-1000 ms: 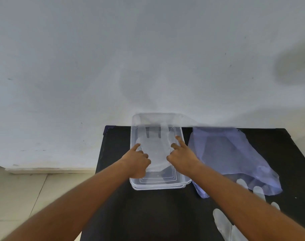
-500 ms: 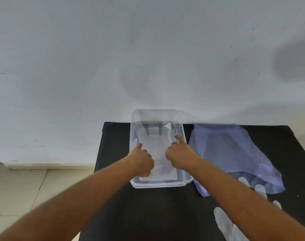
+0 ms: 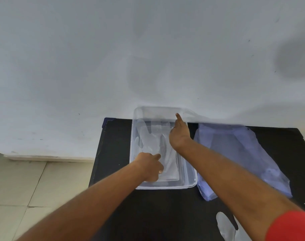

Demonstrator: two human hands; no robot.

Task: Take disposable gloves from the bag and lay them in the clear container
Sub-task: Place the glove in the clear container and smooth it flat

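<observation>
Black table against pale wall, tiled floor, left hand grip narrow on glove, right hand grip narrow, holding nothing

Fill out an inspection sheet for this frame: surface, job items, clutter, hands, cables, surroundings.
Surface: black rectangular tabletop, set against a wall.
Job's things: clear rectangular plastic container holds a translucent disposable glove lying flat; pale blue crumpled plastic bag lies right of the container; another whitish disposable glove rests on the table near the lower edge, partly behind the right forearm.
Clutter: nothing seen.
Hands: left hand curled, pressing down inside the container's near end; right hand at the far right side, index finger extended; whether either pinches the glove cannot be told.
Cables: nothing seen.
Surroundings: plain white wall; beige tiled floor at left.
</observation>
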